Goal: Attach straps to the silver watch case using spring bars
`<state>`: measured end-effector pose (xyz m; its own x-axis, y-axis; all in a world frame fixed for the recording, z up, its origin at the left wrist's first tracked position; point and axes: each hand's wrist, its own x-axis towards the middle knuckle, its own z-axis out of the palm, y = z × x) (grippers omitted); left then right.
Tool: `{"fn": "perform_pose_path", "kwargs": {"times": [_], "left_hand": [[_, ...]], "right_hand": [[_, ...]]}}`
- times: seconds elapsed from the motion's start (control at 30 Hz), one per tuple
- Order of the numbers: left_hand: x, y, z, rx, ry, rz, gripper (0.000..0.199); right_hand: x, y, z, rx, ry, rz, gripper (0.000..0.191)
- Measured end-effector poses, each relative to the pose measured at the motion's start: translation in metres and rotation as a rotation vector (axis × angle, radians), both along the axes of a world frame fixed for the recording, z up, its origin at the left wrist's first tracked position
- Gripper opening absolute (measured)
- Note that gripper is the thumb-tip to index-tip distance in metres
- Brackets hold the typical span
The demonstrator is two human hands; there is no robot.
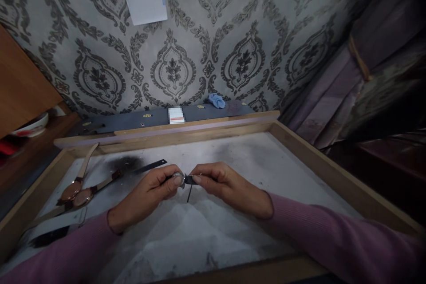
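Over the middle of the white work surface (213,235), my left hand (149,191) pinches a small silver watch (182,179) between thumb and forefinger. Right beside it, my right hand (229,184) is closed on a short dark watch strap (190,179) that meets the watch's edge. Whether strap and watch are joined cannot be made out. A thin dark rod (189,194) points down below the strap; what holds it is hidden. Behind my left hand lies a flat black strip (151,167) with a hole near its slanted end.
A raised wooden rim (309,168) borders the surface. At left lie a brown-faced watch (71,191), another watch (83,197) and a dark brush-like item (49,236). Beyond the rim are a small white box (176,115) and a crumpled blue cloth (216,100). Patterned wallpaper stands behind.
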<state>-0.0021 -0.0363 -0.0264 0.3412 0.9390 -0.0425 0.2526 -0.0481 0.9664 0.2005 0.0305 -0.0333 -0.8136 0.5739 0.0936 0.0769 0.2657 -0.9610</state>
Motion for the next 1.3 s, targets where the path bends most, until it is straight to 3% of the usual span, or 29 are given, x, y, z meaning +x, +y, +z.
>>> {"fn": "perform_pose_path", "kwargs": {"times": [0.7,1.3], "left_hand": [[0.0005,0.0013,-0.0024,-0.016,-0.036,0.037,0.03],[0.0005,0.0004,0.001,0.003,0.075,-0.04,0.027]], "right_hand": [[0.0003,-0.0001,0.0033,-0.041,-0.015,-0.001,0.036],[0.0022,0.0009,0.0032,-0.047,-0.059,0.031,0.037]]}}
